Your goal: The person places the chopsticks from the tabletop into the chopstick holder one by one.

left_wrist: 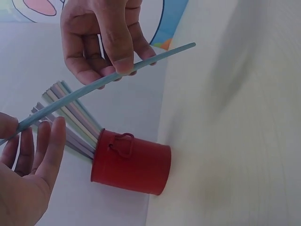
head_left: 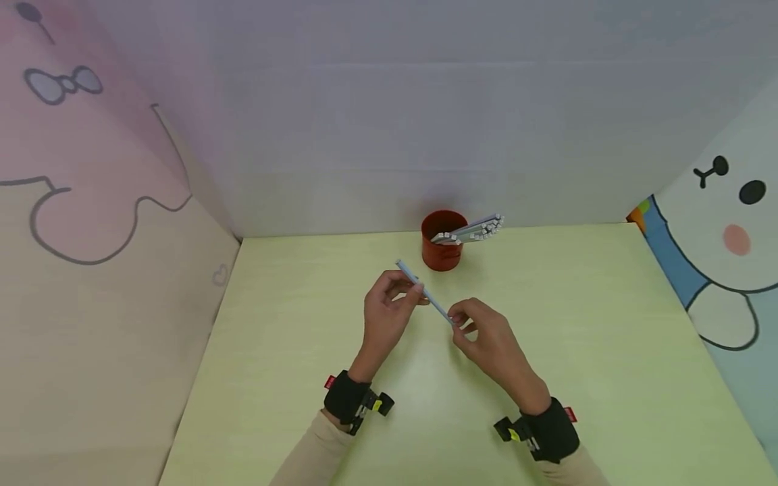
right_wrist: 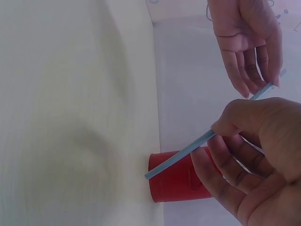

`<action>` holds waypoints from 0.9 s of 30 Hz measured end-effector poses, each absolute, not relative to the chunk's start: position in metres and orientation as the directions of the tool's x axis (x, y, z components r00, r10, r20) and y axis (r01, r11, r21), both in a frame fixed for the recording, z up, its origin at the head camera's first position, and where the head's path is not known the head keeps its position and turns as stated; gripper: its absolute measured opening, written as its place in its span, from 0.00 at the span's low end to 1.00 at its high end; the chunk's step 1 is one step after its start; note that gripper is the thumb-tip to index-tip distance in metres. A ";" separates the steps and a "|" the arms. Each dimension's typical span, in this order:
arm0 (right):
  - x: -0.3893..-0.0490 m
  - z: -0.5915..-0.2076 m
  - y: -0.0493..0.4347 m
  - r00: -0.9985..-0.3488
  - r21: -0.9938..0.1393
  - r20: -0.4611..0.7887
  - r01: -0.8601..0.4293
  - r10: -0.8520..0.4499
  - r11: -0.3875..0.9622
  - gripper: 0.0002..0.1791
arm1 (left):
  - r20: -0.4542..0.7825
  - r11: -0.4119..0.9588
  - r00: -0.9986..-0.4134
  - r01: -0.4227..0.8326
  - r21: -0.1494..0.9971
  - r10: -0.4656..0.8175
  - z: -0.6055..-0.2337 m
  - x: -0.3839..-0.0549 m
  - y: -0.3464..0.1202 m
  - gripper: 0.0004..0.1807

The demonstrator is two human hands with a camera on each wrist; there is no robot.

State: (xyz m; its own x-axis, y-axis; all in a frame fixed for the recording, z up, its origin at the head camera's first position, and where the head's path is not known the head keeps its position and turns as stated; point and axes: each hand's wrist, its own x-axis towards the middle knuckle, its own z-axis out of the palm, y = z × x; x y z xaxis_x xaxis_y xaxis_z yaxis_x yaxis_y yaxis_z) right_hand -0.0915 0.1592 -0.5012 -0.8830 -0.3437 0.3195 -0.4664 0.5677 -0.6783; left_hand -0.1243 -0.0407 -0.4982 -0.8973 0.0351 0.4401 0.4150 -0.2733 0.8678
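A thin light-blue stick (head_left: 434, 304), straw-like, slants through the air between both hands. My left hand (head_left: 389, 307) pinches it near its upper, far end between thumb and fingertips. The thumb and fingers of my right hand (head_left: 489, 334) pinch it toward the lower end. In the left wrist view the stick (left_wrist: 155, 59) bows slightly, and its tip extends beyond the right hand (left_wrist: 106, 37). Behind the hands stands a red bucket (head_left: 440, 260), with a bundle of similar pastel sticks (head_left: 477, 231) leaning out to the right.
The bucket is upright on the pale yellow table (head_left: 292, 337), close to the plain back wall (head_left: 389, 135). Side panels with cartoon drawings border the table on the left (head_left: 109, 236) and right (head_left: 717, 229). A black camera band (head_left: 349, 398) wraps the left wrist, another band (head_left: 550, 432) the right.
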 end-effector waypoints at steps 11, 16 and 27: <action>-0.090 -0.503 0.162 -0.890 -0.684 0.328 -0.455 -0.316 0.570 0.15 | 0.453 -0.299 -0.891 0.424 0.855 0.031 -0.494 -0.127 -0.032 0.10; -0.089 -0.504 0.165 -0.891 -0.687 0.336 -0.453 -0.305 0.568 0.15 | 0.468 -0.290 -0.883 0.439 0.850 0.035 -0.489 -0.130 -0.031 0.10; -0.084 -0.508 0.171 -0.900 -0.667 0.343 -0.434 -0.268 0.605 0.16 | 0.511 -0.241 -0.859 0.492 0.837 0.023 -0.454 -0.134 -0.037 0.10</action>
State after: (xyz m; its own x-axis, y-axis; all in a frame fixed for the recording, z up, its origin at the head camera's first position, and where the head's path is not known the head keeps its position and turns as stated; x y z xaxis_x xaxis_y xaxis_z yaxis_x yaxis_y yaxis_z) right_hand -0.0841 0.1709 -0.5085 -0.9002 -0.2677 0.3434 -0.4345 0.6051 -0.6672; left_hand -0.1340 -0.0366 -0.4544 -0.8590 0.0232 0.5114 0.4917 -0.2406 0.8369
